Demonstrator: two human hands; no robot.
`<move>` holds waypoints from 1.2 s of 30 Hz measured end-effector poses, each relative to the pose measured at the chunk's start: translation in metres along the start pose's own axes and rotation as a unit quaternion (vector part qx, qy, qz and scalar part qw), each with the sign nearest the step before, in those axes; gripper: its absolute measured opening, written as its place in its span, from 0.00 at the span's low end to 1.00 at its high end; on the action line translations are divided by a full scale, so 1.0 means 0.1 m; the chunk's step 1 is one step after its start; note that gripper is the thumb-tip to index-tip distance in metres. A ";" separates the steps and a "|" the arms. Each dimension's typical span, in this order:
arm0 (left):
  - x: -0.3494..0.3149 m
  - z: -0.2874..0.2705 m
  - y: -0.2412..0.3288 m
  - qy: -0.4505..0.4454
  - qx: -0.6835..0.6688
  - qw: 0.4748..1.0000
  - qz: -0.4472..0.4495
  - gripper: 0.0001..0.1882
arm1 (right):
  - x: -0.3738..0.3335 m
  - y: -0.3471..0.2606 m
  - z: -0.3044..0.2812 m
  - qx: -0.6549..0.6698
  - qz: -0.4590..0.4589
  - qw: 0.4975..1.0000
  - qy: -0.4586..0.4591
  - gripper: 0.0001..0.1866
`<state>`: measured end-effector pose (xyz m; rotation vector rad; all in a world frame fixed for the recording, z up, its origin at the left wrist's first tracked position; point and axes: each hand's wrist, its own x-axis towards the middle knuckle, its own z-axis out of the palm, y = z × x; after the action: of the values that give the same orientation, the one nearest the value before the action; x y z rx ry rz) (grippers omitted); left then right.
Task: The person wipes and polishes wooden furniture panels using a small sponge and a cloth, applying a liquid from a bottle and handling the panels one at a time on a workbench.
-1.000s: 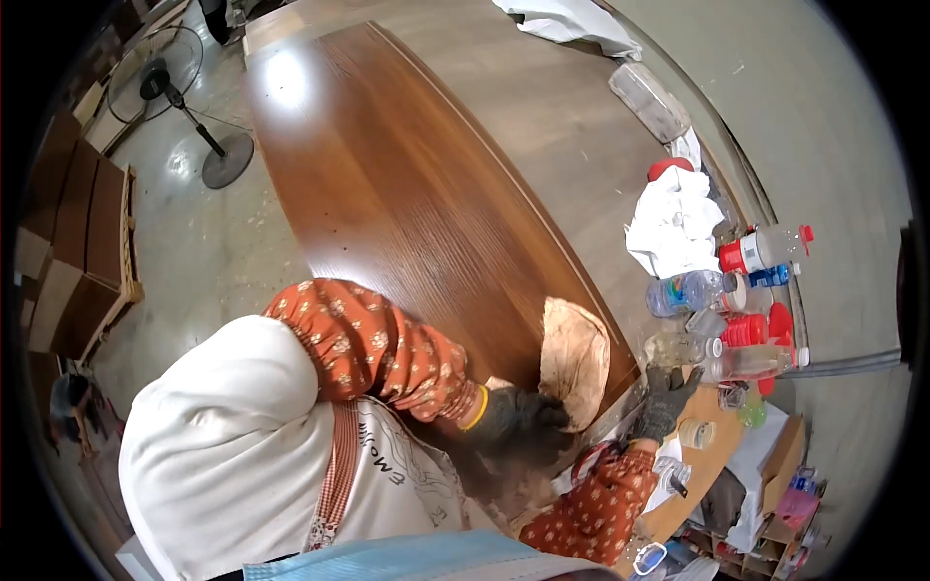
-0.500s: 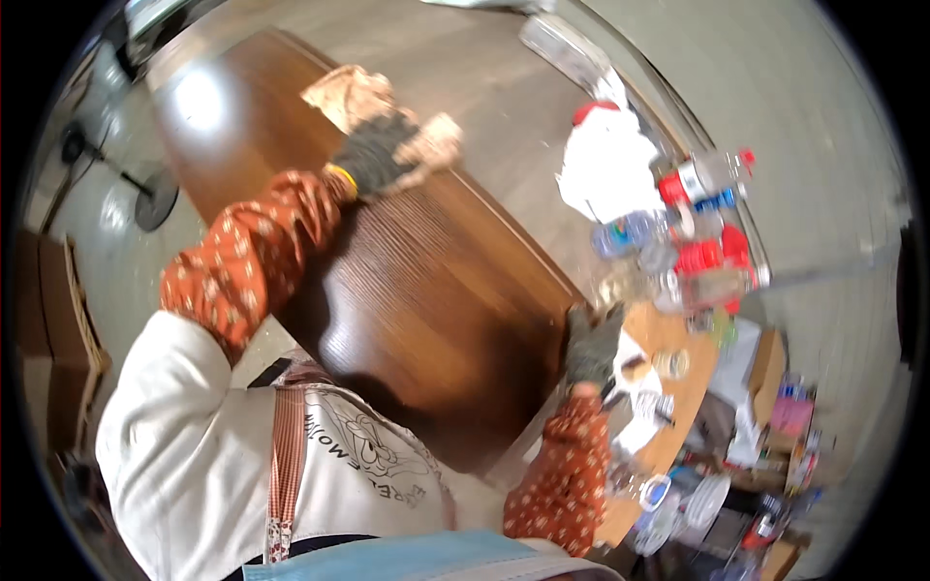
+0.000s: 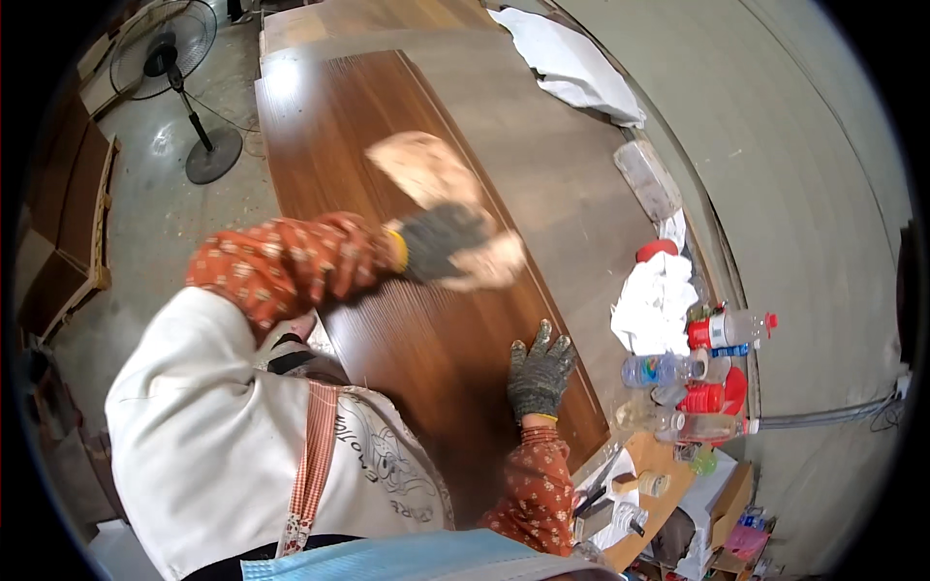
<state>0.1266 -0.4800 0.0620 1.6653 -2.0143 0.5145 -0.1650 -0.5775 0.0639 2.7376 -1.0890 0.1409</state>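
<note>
A long brown wood-grain board (image 3: pixel 397 339) lies across the worktable in front of me. My left hand (image 3: pixel 446 242), in a dark grey glove with a yellow cuff, is closed on a crumpled tan cloth (image 3: pixel 426 169) over the board's middle. The cloth spreads out on both sides of the glove and is blurred by motion. Gloved the same way, my right hand (image 3: pixel 540 373) rests flat on the board near its right edge, fingers spread, holding nothing.
Along the right stand several plastic bottles (image 3: pixel 731 329), a white crumpled cloth (image 3: pixel 654 305) and a clear plastic box (image 3: pixel 647 181). A small wooden table (image 3: pixel 644 537) with knives and jars is at the lower right. A standing fan (image 3: pixel 211 155) is on the floor at left.
My view has shifted, showing more of the board's far end. The right hand has moved from the board's near right corner onto its surface. The left hand has moved with the cloth.
</note>
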 end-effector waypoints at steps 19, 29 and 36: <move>-0.05 -0.31 -3.92 -0.189 0.068 0.910 -0.363 0.37 | 0.15 -1.14 -0.26 0.021 0.156 0.987 0.028 0.28; 0.02 -0.39 -4.41 -0.082 -0.013 0.803 -0.591 0.33 | 0.16 -1.18 -0.23 0.028 0.187 0.981 0.043 0.26; 0.06 -0.51 -3.99 -0.189 0.113 0.944 -0.247 0.19 | 0.16 -1.21 -0.22 0.033 0.205 0.977 0.043 0.26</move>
<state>0.5235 -0.5328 0.1025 2.4702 -1.7126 0.2624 -0.0702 -0.4977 0.0704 2.4940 -1.6334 0.3545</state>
